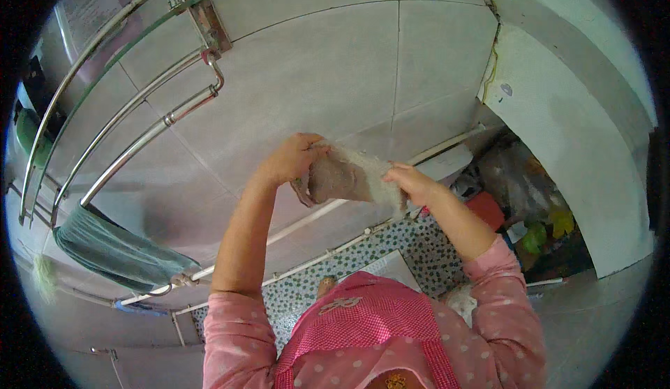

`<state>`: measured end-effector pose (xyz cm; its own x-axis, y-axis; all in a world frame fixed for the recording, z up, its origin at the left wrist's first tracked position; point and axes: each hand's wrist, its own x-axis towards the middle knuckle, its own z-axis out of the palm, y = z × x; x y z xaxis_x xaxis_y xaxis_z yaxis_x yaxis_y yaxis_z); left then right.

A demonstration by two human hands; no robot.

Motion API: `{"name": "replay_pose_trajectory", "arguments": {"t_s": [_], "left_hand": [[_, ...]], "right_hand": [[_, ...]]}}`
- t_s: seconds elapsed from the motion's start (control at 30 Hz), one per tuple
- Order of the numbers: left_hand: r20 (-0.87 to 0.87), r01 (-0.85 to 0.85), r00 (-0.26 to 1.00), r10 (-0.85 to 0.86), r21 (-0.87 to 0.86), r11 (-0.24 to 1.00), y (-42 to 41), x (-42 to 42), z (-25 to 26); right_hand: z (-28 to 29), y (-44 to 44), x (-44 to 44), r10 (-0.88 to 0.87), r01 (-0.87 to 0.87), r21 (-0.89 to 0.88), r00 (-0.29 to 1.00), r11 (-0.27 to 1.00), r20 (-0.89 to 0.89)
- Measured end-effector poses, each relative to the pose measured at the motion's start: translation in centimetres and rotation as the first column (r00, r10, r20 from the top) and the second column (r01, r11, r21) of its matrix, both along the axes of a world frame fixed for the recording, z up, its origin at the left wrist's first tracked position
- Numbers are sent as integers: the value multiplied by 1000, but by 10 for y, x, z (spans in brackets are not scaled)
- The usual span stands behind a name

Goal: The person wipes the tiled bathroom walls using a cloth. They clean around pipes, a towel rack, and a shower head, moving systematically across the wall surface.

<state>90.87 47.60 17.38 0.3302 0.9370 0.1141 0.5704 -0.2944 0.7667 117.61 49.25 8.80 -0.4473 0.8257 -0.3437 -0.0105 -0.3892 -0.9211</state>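
Observation:
A brown cloth (340, 179) with a pale, fuzzy edge is stretched between my two hands, in front of the tiled wall. My left hand (297, 157) grips its upper left part, and the fingers are partly hidden by the folds. At the other end, my right hand (413, 182) pinches the pale edge between thumb and fingers. The lower left of the cloth hangs down in a loose fold.
On the left wall is a metal rack (141, 96) with a glass shelf; a grey-green towel (120, 247) hangs from its rail. White pipes (314, 213) run along the wall. At right, several items, including a red object (484, 211), fill a recess under a white panel (565, 143).

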Motion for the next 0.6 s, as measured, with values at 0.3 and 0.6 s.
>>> {"name": "replay_pose_trajectory", "arguments": {"t_s": [0.3, 0.6], "left_hand": [[236, -32, 962, 136, -399, 917, -11, 63, -30], [294, 281, 893, -341, 227, 932, -58, 112, 39]], "right_hand": [[39, -19, 2, 22, -50, -119, 974, 992, -227], [15, -8, 20, 100, 171, 537, 893, 826, -438]]}}
